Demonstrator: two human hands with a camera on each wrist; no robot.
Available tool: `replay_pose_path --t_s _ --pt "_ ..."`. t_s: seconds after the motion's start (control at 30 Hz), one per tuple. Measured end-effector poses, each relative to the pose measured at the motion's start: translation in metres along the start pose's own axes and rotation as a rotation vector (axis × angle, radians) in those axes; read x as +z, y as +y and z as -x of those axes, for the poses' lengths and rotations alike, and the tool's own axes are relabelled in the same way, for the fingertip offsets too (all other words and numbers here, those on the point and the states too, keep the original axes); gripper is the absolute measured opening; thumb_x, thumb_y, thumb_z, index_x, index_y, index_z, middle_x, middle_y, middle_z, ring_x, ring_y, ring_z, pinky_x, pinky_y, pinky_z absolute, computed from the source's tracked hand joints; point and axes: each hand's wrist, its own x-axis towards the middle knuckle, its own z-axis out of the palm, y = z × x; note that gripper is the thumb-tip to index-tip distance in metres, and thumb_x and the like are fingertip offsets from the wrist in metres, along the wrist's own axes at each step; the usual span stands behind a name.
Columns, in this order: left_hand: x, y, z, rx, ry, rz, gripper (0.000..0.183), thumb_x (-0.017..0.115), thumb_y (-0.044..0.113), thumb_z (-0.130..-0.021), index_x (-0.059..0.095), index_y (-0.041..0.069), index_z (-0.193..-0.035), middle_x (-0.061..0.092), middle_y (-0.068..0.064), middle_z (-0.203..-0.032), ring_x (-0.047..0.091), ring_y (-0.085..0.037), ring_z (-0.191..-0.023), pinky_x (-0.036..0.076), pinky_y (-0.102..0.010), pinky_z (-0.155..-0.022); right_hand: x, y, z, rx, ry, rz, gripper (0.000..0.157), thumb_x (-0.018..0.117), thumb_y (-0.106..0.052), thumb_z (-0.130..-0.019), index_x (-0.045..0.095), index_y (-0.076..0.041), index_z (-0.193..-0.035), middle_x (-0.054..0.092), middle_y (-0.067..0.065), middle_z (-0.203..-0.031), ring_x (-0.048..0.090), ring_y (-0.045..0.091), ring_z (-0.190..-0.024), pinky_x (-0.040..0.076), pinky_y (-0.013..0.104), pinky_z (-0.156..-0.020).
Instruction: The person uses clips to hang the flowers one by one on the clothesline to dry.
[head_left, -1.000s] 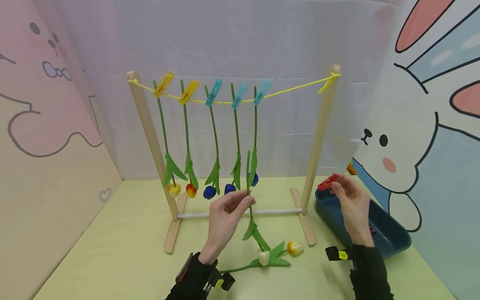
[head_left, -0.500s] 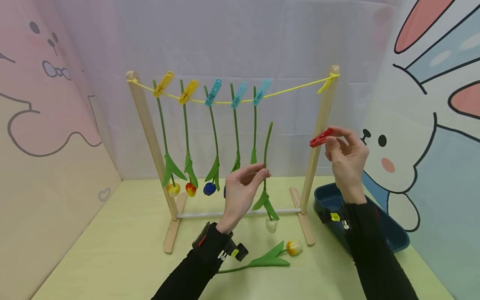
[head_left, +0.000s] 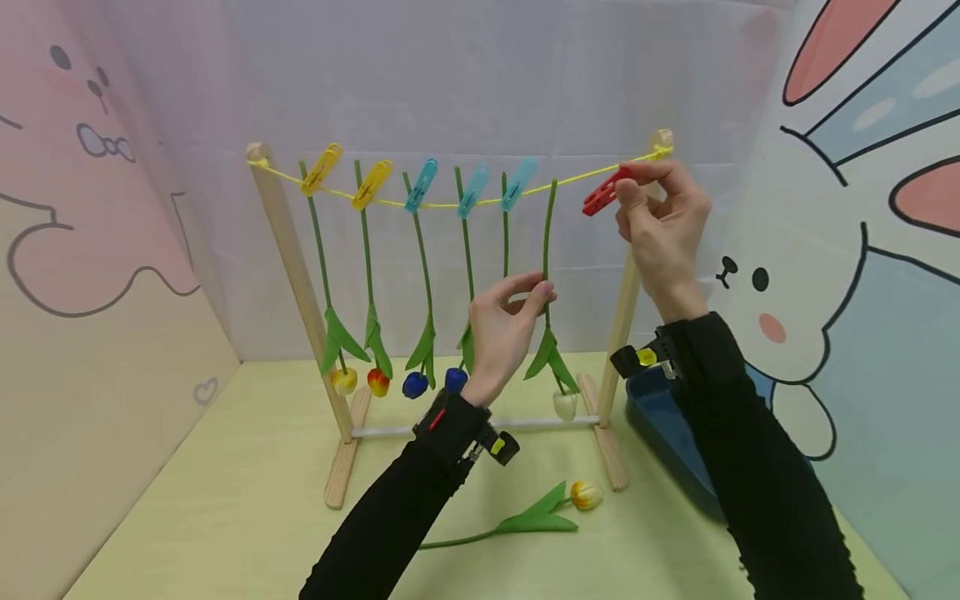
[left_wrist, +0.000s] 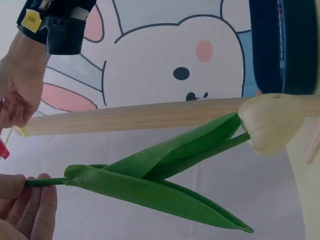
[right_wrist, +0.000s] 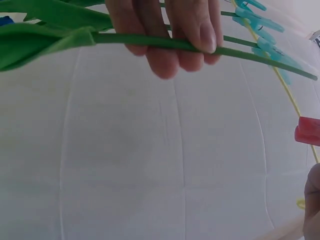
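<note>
My left hand pinches the green stem of a white tulip, which hangs bloom down. The stem's top end reaches up to the yellow string, right of the last blue clothespin. In the left wrist view the white bloom and its two green leaves show large. A red clothespin is held between thumb and fingers of my right hand, close by the string near the right post. The right wrist view shows the red clothespin at its right edge, apart from the stem.
Several tulips hang from the string by yellow clothespins and blue clothespins. Wooden posts hold the string. A yellow-orange tulip lies on the table. The dark blue basin stands at right, partly behind my right arm.
My left hand has lifted the white tulip up and to the right, off the table. My right hand has risen from the basin and moved left toward the string with the red clothespin.
</note>
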Motion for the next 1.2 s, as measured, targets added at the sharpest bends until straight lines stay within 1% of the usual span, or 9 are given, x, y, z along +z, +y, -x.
replay_pose_path --t_s 0.03,0.17,0.23,0.33,0.5,0.57,0.7,0.93,1.2 --pt "-0.003 0.037 -0.002 -0.022 0.007 -0.003 0.034 0.065 0.027 -0.099 0.068 0.011 -0.128 0.075 -0.003 -0.113 0.075 -0.012 -0.094 0.058 -0.026 -0.089 0.002 0.000 -0.003 0.003 -0.001 -0.008 0.011 0.070 -0.008 -0.090 0.072 -0.010 -0.100 0.062 -0.007 -0.080 0.040 0.007 -0.046 0.031 0.016 -0.047" --pt "-0.015 0.190 -0.009 -0.118 0.031 -0.039 0.025 0.066 0.008 -0.097 0.070 -0.006 -0.117 0.074 -0.023 -0.104 0.076 -0.031 -0.087 0.061 -0.030 -0.083 0.011 -0.003 -0.013 -0.007 0.007 -0.035 0.009 0.071 -0.008 -0.089 0.073 -0.010 -0.097 0.061 -0.005 -0.080 0.038 0.008 -0.045 0.031 0.017 -0.047" --pt "-0.017 0.216 -0.011 -0.140 0.042 -0.038 0.024 0.065 0.004 -0.096 0.070 -0.009 -0.115 0.073 -0.027 -0.103 0.075 -0.036 -0.088 0.061 -0.030 -0.082 0.016 -0.005 -0.018 -0.021 0.008 -0.048 0.008 0.070 -0.005 -0.090 0.073 -0.009 -0.096 0.060 -0.004 -0.079 0.037 0.008 -0.044 0.031 0.018 -0.047" --pt "-0.018 0.219 -0.014 -0.134 0.057 -0.046 0.023 0.065 0.001 -0.096 0.070 -0.011 -0.114 0.072 -0.029 -0.102 0.074 -0.039 -0.087 0.061 -0.028 -0.082 0.023 -0.007 -0.024 -0.029 0.008 -0.055 0.009 0.068 0.001 -0.091 0.073 -0.006 -0.095 0.060 -0.005 -0.078 0.036 0.008 -0.042 0.030 0.018 -0.046" --pt "-0.017 0.196 -0.017 -0.090 0.063 -0.042 0.024 0.066 0.008 -0.097 0.071 -0.006 -0.116 0.072 -0.024 -0.102 0.075 -0.034 -0.087 0.060 -0.023 -0.080 0.034 -0.008 -0.029 0.008 0.031 -0.038 0.014 0.068 0.003 -0.091 0.073 -0.010 -0.090 0.059 -0.003 -0.077 0.038 0.007 -0.040 0.031 0.017 -0.044" --pt "-0.016 0.195 -0.018 -0.096 0.063 -0.045 0.025 0.067 0.009 -0.097 0.070 -0.005 -0.118 0.072 -0.024 -0.104 0.074 -0.035 -0.088 0.060 -0.023 -0.081 0.037 -0.007 -0.030 0.025 0.035 -0.008 0.014 0.068 0.003 -0.092 0.073 -0.010 -0.090 0.059 -0.003 -0.077 0.038 0.006 -0.039 0.032 0.017 -0.043" --pt "-0.016 0.195 -0.019 -0.100 0.062 -0.053 0.026 0.067 0.009 -0.097 0.070 -0.005 -0.118 0.072 -0.024 -0.105 0.074 -0.035 -0.089 0.059 -0.022 -0.081 0.040 -0.005 -0.028 0.065 0.052 0.029 0.004 0.068 0.002 -0.092 0.071 0.001 -0.092 0.059 -0.005 -0.075 0.037 0.005 -0.038 0.031 0.017 -0.042" --pt "-0.016 0.193 -0.022 -0.112 0.067 -0.076 0.023 0.068 0.006 -0.096 0.072 -0.005 -0.115 0.074 -0.023 -0.101 0.075 -0.037 -0.087 0.060 -0.022 -0.078 0.044 -0.004 -0.026 0.144 0.085 0.008 0.019 0.070 0.000 -0.091 0.071 -0.016 -0.081 0.058 -0.003 -0.072 0.038 0.006 -0.039 0.032 0.017 -0.042" --pt "-0.016 0.191 -0.023 -0.128 0.064 -0.096 0.022 0.068 0.006 -0.095 0.073 -0.005 -0.114 0.075 -0.022 -0.101 0.075 -0.035 -0.087 0.060 -0.023 -0.078 0.046 -0.005 -0.025 0.199 0.110 -0.015 0.010 0.071 -0.001 -0.091 0.072 -0.008 -0.083 0.057 0.001 -0.071 0.040 0.007 -0.039 0.034 0.017 -0.043"
